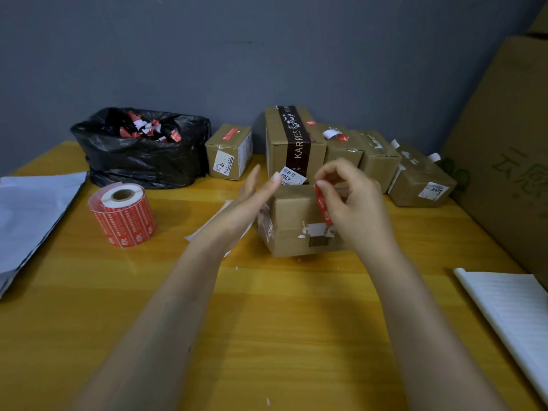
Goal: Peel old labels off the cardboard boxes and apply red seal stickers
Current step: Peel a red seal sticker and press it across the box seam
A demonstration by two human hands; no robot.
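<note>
While box [293,223] is braced by open left grip [255,197], red sticker [322,204] is pinched in right grip [353,203], likely for sealing.

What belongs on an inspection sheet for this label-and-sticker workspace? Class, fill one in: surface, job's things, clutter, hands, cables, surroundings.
Surface: yellow wooden table, with small white scraps on it.
Job's things: front box with a torn label remnant; red sticker hanging over its front; sticker roll upright at left; more boxes along the wall.
Clutter: black bag holding peeled scraps; pale sheet at left; white paper at right.
Hands: left hand open beside the front box; right hand pinches the red sticker.
Cables: nothing seen.
Surroundings: grey wall; large carton at right.
</note>
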